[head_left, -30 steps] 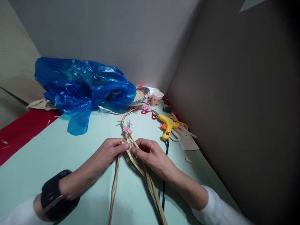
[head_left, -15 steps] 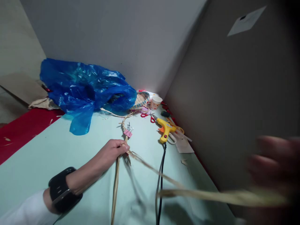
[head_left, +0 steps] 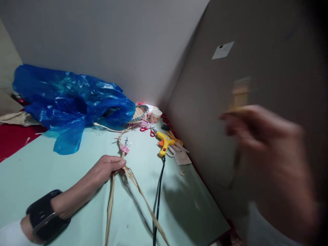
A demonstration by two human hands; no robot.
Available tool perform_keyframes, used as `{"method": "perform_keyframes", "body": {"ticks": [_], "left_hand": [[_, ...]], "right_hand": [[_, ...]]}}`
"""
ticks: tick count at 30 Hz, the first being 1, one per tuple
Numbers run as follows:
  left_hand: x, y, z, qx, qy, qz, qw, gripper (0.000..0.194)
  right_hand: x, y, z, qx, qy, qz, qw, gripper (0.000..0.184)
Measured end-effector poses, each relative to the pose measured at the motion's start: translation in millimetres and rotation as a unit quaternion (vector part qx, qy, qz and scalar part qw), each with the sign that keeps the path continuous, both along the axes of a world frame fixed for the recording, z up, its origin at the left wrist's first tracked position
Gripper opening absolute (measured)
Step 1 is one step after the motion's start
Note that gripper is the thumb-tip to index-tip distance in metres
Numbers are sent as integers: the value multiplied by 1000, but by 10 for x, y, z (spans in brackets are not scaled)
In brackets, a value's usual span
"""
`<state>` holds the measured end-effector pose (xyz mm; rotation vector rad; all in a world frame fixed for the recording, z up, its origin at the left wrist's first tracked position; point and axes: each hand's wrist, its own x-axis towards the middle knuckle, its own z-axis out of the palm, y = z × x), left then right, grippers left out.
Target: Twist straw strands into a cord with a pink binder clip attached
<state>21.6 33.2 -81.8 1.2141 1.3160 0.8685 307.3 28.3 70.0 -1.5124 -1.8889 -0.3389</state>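
Observation:
My left hand (head_left: 112,165) pinches the lower end of a tan straw braid (head_left: 119,138) between thumb and fingers. Just beyond the fingertips, a pink binder clip (head_left: 125,149) grips the braid. From under this hand two loose straw strands hang toward me, a left strand (head_left: 110,205) and a right strand (head_left: 143,196). High at the right, near the dark wall, my right hand (head_left: 266,140) is blurred by motion. Its thumb and fingers are closed on a blurred tan straw strand (head_left: 241,97) that sticks up past them.
A blue plastic bag (head_left: 77,99) lies at the back left beside a woven basket (head_left: 139,112) and a paper cup (head_left: 155,116). Red-handled scissors (head_left: 147,130) and a yellow glue gun (head_left: 165,141) lie right of the braid. The gun's black cord (head_left: 159,194) runs toward me.
My right hand has left the braid, swung far right with a strand, and risen. My left hand keeps its hold at the braid's end. The view has turned rightward.

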Motion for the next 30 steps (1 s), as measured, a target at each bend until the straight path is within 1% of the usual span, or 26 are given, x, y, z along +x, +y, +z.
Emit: {"method": "perform_keyframes", "body": {"ticks": [1,2,3,5,7,9,11,13,14,15,16,17,18,20,22,23,26,30], "left_hand": [[-8,0,-9,3,1,-2,1000,42],[-15,3,-23,4,1,-3,1000,42],[-21,9,-41,2,1,-4,1000,41],[-26,26,-81,-2,-1,-3,1000,38],[-24,40,-111,-4,-8,-2,1000,38],[-19,39,-119,-7,-14,-2,1000,38],[-14,21,-102,-7,-19,1,1000,37],[-8,-6,-67,-6,-22,6,1000,36],[-4,-18,-48,-5,-23,8,1000,36],[-1,-29,-29,-2,-23,10,1000,36],[2,-35,-14,1,-24,9,1000,36],[3,-39,-3,4,-23,7,1000,36],[3,-39,2,6,-23,4,1000,35],[-2,-35,-4,7,-23,-4,1000,33],[-9,-32,-24,4,-20,-5,1000,31],[-11,-34,-34,1,-18,-4,1000,29],[-9,-50,-50,-13,-8,3,1000,26],[6,-72,-24,-32,-12,22,999,30]], "right_hand": [[-14,132,-47,-42,-64,-47,996,21],[-33,287,-126,-94,-130,-91,983,21],[-52,452,-232,-164,-217,-142,952,22],[-68,748,-477,-210,-240,-149,936,20],[-62,927,-678,-234,-246,-153,928,20],[-84,955,-768,-238,-242,-149,929,20],[-194,858,-757,-225,-233,-133,937,23],[-414,683,-722,-213,-213,-82,950,26],[-554,584,-722,-216,-196,-27,956,27],[-701,485,-743,-247,-142,73,956,27],[-843,394,-788,-300,-99,167,934,29],[-969,317,-853,-353,-70,231,904,30],[-1071,257,-931,-376,-52,259,888,30],[-1184,195,-1089,-379,-17,291,878,26],[-1184,199,-1194,-374,17,315,872,23],[-1157,217,-1219,-383,37,330,862,22],[-1055,296,-1216,-441,90,365,815,23],[-1003,389,-1194,-522,141,381,750,23]]}}
